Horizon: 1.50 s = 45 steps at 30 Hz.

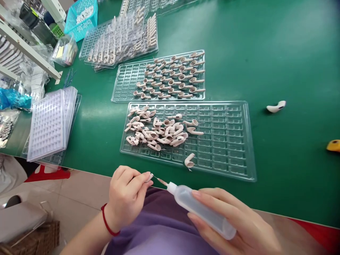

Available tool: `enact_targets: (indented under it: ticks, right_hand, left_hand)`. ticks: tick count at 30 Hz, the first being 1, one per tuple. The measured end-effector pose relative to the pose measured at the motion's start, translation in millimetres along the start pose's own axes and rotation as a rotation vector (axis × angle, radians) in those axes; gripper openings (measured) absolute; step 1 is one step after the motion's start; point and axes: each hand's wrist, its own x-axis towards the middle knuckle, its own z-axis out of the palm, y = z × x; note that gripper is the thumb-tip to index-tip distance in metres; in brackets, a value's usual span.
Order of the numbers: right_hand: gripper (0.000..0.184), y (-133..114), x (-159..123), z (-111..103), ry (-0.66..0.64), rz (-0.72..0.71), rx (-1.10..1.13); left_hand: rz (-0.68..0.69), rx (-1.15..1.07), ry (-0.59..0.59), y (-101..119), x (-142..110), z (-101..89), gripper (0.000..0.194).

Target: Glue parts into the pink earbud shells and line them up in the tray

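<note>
At the table's front edge my left hand (130,187) pinches a small white earbud shell (149,177), mostly covered by my fingers. My right hand (233,219) is wrapped round a translucent squeeze bottle (203,209) with a white cap and a thin needle tip. The tip points left, close to the shell; whether they touch I cannot tell. Just beyond my hands lies a clear plastic tray (223,141) with a heap of white earbud shells (159,131) on its left half. One loose shell (189,161) rests at the tray's near edge, fine wires sticking out.
Behind stands a second clear tray (127,79) with shells in rows, then stacked filled trays (119,39). White trays (49,124) are piled at left, near a turquoise basket (81,21). A single shell (276,107) and a yellow object (333,145) lie at right.
</note>
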Motion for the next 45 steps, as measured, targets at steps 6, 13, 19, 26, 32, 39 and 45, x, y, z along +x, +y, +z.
enact_targets:
  ticks: [6,13,19,26,32,39,45]
  right_hand:
    - [0.046,1.5,-0.1,0.2,0.007,-0.002,0.002]
    - [0.046,-1.5,0.9,-1.5,0.002,-0.009,-0.004]
    - [0.045,0.0,-6.3,-3.8,0.023,0.035,0.028]
    - [0.045,-1.4,-17.2,-10.1,0.204,0.338,0.146]
    - [0.037,5.8,-12.0,-19.9,0.372,0.392,0.183]
    - [0.033,-1.1,-4.0,0.8,0.12,0.049,-0.102]
    - [0.025,-7.0,7.9,19.3,0.1,-0.16,-0.223]
  left_hand:
    - [-0.001,-0.002,-0.004,-0.5,-0.6,0.7,0.017]
    - [0.001,-0.004,-0.002,-0.1,-0.4,0.2,0.016]
    - [-0.015,-0.019,-0.009,-2.6,-1.9,1.6,0.017]
    - [-0.078,-0.305,0.004,10.4,-10.3,-6.7,0.027]
    - [-0.692,-0.801,-0.343,26.1,-30.9,0.3,0.022]
    - [-1.217,-1.188,-0.344,30.4,-32.7,24.6,0.035]
    - [-1.257,-1.333,-0.326,34.0,-33.3,29.1,0.033]
